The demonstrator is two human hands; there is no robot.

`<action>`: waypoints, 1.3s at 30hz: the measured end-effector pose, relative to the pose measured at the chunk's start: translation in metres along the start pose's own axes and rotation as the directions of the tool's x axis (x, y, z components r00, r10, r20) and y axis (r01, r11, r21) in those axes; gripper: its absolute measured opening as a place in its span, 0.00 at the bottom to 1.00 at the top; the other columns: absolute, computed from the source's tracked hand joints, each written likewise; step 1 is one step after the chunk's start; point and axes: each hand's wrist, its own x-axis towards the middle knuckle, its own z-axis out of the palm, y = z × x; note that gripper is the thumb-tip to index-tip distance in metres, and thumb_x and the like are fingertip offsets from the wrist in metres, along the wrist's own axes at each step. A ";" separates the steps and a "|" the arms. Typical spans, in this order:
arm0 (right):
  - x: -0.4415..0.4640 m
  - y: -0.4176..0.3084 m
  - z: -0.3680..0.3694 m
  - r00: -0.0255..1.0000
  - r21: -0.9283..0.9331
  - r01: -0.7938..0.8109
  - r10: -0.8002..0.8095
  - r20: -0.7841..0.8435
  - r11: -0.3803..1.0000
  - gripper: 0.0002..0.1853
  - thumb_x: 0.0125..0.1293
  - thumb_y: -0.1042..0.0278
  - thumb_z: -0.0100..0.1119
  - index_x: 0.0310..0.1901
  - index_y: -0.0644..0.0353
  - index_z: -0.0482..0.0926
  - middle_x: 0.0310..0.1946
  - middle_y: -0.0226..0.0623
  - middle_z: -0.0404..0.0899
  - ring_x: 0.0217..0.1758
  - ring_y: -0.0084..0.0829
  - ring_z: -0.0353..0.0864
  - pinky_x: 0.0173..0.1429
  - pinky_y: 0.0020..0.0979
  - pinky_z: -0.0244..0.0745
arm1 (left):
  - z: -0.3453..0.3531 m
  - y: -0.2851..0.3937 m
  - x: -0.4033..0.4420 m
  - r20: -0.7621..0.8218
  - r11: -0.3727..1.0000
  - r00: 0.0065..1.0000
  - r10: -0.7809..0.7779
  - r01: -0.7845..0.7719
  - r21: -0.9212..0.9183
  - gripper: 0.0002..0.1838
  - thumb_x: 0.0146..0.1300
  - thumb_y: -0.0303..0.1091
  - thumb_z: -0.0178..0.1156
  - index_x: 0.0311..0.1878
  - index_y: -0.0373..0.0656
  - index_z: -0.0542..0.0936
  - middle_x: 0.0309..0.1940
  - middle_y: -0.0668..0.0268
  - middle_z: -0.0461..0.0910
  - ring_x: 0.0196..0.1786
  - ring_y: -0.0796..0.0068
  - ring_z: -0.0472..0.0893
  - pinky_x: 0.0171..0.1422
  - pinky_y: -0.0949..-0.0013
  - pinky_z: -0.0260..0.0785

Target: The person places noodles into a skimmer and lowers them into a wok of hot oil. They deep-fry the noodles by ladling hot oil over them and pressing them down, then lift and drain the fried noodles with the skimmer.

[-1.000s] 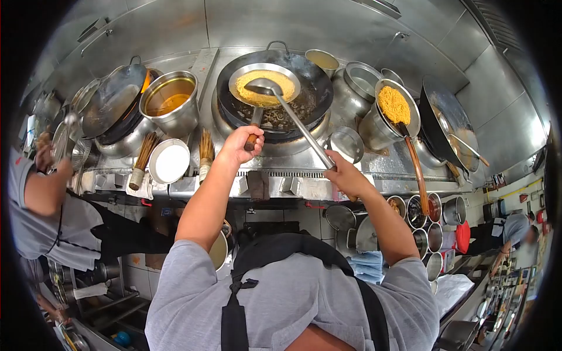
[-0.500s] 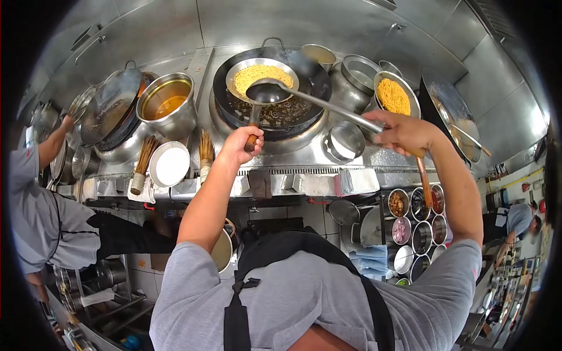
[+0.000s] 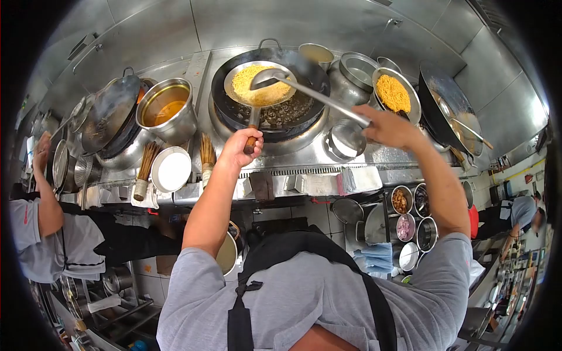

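Note:
My left hand (image 3: pixel 241 147) grips the wooden handle of a metal strainer (image 3: pixel 229 88). The strainer rests over a large black wok (image 3: pixel 222 106) with dark bubbling liquid, and yellow noodles (image 3: pixel 247 77) lie in it. My right hand (image 3: pixel 387 127), somewhat blurred, is closed around the long handle of a ladle (image 3: pixel 328 102). The ladle's bowl is tilted over the noodles, inside the strainer's rim. Right of the wok, more noodles (image 3: pixel 393 93) sit in a second strainer on a pot.
Left of the wok stand a pot of orange-brown liquid (image 3: pixel 168 106), a white-filled bowl (image 3: pixel 171 169), two bamboo brushes (image 3: pixel 146 171) and another wok (image 3: pixel 108 111). A co-worker (image 3: pixel 61 234) is at far left, another person (image 3: pixel 518 216) at far right. Ingredient containers (image 3: pixel 404 227) sit below right.
My right hand moved right and up, then slightly back left and down, with the ladle. Its bowl shifted over the noodles. The left co-worker's arm moved. My left hand stayed on the strainer's handle.

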 end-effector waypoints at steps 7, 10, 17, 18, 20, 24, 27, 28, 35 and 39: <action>-0.021 -0.018 -0.049 0.991 -0.516 -0.103 0.135 0.024 0.850 0.32 0.62 0.70 0.56 0.69 0.50 0.62 0.39 0.51 0.82 0.44 0.51 0.82 0.48 0.49 0.74 | -0.001 0.000 0.002 0.008 1.000 1.000 -0.008 0.008 0.000 0.05 0.57 0.24 0.58 0.33 0.40 0.72 0.25 0.66 0.73 0.22 0.80 0.73 0.20 0.80 0.66; -0.007 -0.005 -0.015 0.981 -0.447 -0.160 0.191 0.023 0.880 0.31 0.62 0.70 0.56 0.68 0.51 0.62 0.39 0.49 0.83 0.44 0.50 0.82 0.48 0.50 0.74 | -0.007 -0.001 0.007 0.055 0.999 0.998 -0.027 0.029 -0.040 0.05 0.57 0.24 0.58 0.33 0.40 0.71 0.25 0.66 0.73 0.22 0.79 0.72 0.20 0.79 0.65; 0.007 0.036 0.043 0.988 0.086 -0.094 0.103 -0.113 0.992 0.31 0.65 0.65 0.58 0.68 0.47 0.61 0.33 0.48 0.81 0.34 0.44 0.82 0.44 0.43 0.74 | 0.002 0.001 -0.002 0.013 1.000 1.000 -0.003 0.003 0.002 0.06 0.57 0.24 0.58 0.30 0.42 0.70 0.22 0.68 0.72 0.21 0.79 0.72 0.20 0.79 0.67; 0.015 0.025 0.047 0.982 0.126 -0.103 0.121 -0.146 0.987 0.30 0.65 0.65 0.58 0.68 0.48 0.61 0.33 0.48 0.81 0.34 0.43 0.82 0.44 0.43 0.74 | 0.001 0.001 -0.002 0.011 1.000 1.000 -0.017 0.017 -0.002 0.06 0.57 0.24 0.58 0.31 0.42 0.70 0.22 0.67 0.72 0.21 0.79 0.72 0.20 0.78 0.67; 0.036 0.005 0.056 0.970 0.231 -0.132 0.173 -0.169 0.964 0.29 0.64 0.66 0.55 0.67 0.49 0.62 0.36 0.51 0.81 0.37 0.46 0.82 0.46 0.45 0.74 | 0.000 0.002 -0.003 0.033 1.000 0.999 -0.024 0.024 0.000 0.06 0.56 0.24 0.58 0.31 0.42 0.70 0.22 0.67 0.72 0.21 0.79 0.72 0.20 0.78 0.67; 0.097 0.009 0.110 0.956 0.351 -0.122 0.205 -0.211 0.929 0.27 0.63 0.67 0.52 0.65 0.53 0.62 0.37 0.52 0.81 0.29 0.45 0.82 0.35 0.45 0.75 | 0.001 0.004 -0.004 0.018 0.999 0.999 -0.026 0.026 0.032 0.06 0.56 0.23 0.58 0.30 0.42 0.69 0.22 0.67 0.72 0.21 0.79 0.72 0.19 0.78 0.67; 0.107 -0.002 0.134 0.954 0.325 -0.005 0.102 -0.281 0.946 0.28 0.62 0.68 0.52 0.65 0.52 0.61 0.36 0.50 0.81 0.26 0.43 0.82 0.31 0.44 0.75 | 0.003 0.006 -0.006 -0.007 0.999 1.000 -0.028 0.028 0.041 0.06 0.57 0.23 0.58 0.30 0.42 0.69 0.22 0.66 0.72 0.21 0.79 0.73 0.19 0.78 0.67; 0.094 -0.010 0.118 0.968 0.500 -0.168 0.238 -0.080 0.850 0.31 0.61 0.68 0.58 0.67 0.53 0.62 0.38 0.49 0.81 0.34 0.44 0.82 0.39 0.41 0.74 | 0.004 0.006 -0.007 -0.009 0.999 0.999 -0.033 0.033 0.032 0.06 0.56 0.23 0.58 0.30 0.42 0.69 0.23 0.66 0.72 0.21 0.79 0.73 0.19 0.78 0.67; 0.101 -0.014 0.111 0.978 0.182 -0.051 0.086 -0.192 0.982 0.30 0.64 0.69 0.53 0.69 0.49 0.60 0.40 0.51 0.81 0.37 0.51 0.82 0.43 0.46 0.75 | 0.001 0.006 -0.004 -0.012 0.998 0.999 -0.039 0.040 0.051 0.07 0.56 0.23 0.59 0.30 0.42 0.70 0.23 0.65 0.73 0.21 0.79 0.72 0.19 0.78 0.66; 0.083 -0.006 0.112 0.991 -0.067 -0.049 0.040 -0.131 0.997 0.30 0.65 0.67 0.51 0.70 0.47 0.58 0.41 0.52 0.82 0.44 0.54 0.81 0.50 0.50 0.74 | -0.002 0.008 -0.002 0.008 0.999 0.999 -0.051 0.051 0.013 0.06 0.56 0.23 0.58 0.32 0.42 0.70 0.24 0.65 0.73 0.21 0.79 0.72 0.19 0.79 0.66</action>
